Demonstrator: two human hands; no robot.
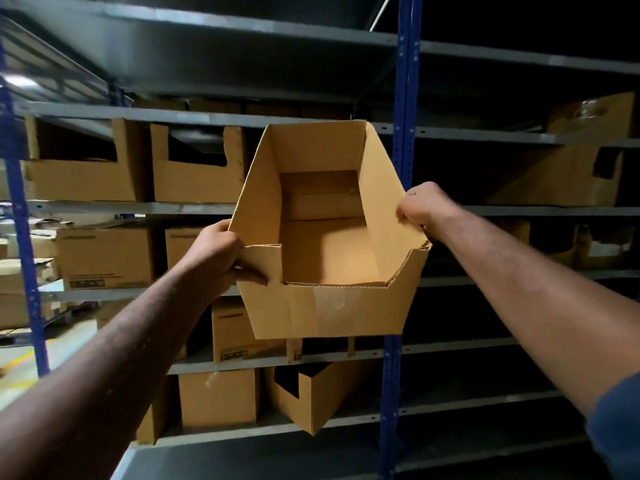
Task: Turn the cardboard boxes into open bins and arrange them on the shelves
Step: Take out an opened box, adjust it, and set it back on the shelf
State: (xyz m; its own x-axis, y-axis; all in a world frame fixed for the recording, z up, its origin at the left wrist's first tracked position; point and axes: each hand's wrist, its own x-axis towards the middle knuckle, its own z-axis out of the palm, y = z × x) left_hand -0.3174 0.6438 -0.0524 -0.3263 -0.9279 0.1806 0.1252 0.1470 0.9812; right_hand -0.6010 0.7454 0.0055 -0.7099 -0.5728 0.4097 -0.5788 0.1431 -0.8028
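Observation:
I hold an empty cardboard bin [325, 306] up in the air in front of the shelves, its open top tipped toward me and its front wall cut low. My left hand [221, 251] grips the bin's near left corner, fingers curled over the front edge. My right hand [420, 206] pinches the top of its right wall. Two finished open bins [194, 181] stand side by side on the grey shelf [131, 206] to the left, at about the held bin's height.
Blue uprights [403, 133] split the racking into bays. Closed printed boxes [104, 258] fill the lower left shelves, and another cut bin [311, 396] sits skewed two shelves down. The right bay is dark, with a few boxes [561, 174] at its far end.

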